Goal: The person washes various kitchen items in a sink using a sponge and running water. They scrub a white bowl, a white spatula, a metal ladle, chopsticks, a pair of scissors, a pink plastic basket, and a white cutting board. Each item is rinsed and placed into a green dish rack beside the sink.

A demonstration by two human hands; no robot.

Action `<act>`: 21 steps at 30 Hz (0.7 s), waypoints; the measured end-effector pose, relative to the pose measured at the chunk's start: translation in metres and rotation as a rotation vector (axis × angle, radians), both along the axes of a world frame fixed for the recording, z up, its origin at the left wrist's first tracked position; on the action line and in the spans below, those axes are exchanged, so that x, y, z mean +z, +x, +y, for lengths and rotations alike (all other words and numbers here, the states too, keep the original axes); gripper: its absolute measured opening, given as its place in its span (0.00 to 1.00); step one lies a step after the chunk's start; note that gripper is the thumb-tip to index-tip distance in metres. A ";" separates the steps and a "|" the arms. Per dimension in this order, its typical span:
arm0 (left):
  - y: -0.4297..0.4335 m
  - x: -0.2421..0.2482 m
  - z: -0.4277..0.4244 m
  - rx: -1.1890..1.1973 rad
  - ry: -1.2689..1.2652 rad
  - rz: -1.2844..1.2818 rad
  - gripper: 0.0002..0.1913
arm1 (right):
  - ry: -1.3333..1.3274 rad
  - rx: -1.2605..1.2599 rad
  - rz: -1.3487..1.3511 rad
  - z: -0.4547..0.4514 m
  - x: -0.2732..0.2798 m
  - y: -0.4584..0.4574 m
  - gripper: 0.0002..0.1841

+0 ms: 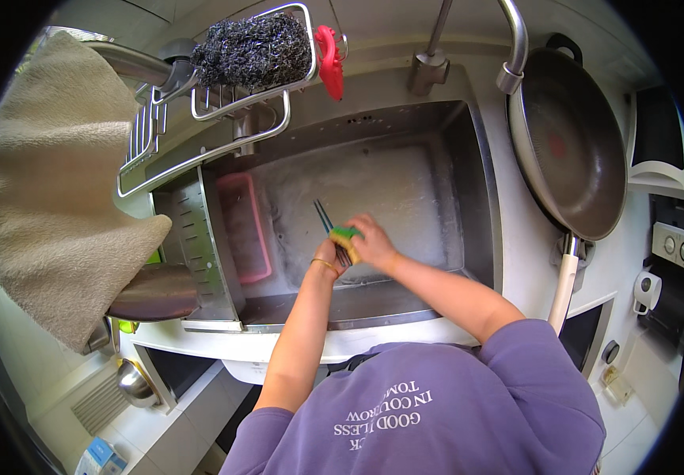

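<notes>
Over the stainless steel sink [371, 297], my left hand [333, 256] is closed around a pair of dark teal chopsticks [322, 215], whose far ends point up and to the left. My right hand [373, 242] grips a yellow and green sponge [345, 240], pressed against the chopsticks beside my left fingers. The right hand looks slightly blurred. Cloudy water [371, 178] covers the sink's bottom. A pink-rimmed container [262, 237] lies at the sink's left side, partly under the water.
A frying pan [573, 142] lies right of the sink, near a metal faucet [428, 71]. At upper left, a wire rack [241, 145] carries a steel wool scrubber [253, 50] and a red clip [330, 62]. A beige towel [63, 178] hangs at left, above a slotted metal tray [196, 237].
</notes>
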State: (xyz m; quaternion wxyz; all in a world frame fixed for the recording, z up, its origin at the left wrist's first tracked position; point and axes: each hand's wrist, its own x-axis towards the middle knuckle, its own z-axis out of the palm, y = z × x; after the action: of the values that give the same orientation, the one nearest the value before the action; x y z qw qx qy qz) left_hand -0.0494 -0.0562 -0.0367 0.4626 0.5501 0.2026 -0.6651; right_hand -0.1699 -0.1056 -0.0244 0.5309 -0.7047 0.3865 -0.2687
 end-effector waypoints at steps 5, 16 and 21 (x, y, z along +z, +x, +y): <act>-0.008 0.016 -0.003 0.091 -0.351 0.280 0.16 | -0.131 0.029 0.121 0.021 0.042 0.007 0.10; -0.043 0.032 -0.018 0.351 -0.136 0.157 0.15 | -0.399 -0.046 0.400 -0.021 0.020 0.017 0.14; -0.040 0.014 -0.012 0.102 -0.093 -0.006 0.13 | -0.263 -0.139 0.487 -0.046 0.002 0.005 0.12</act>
State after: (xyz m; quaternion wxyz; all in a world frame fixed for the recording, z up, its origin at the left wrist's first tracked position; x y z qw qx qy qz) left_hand -0.0892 -0.0684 -0.0228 0.5216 0.5191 0.1979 -0.6475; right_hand -0.1653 -0.1517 -0.0227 0.3069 -0.7830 0.5119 -0.1751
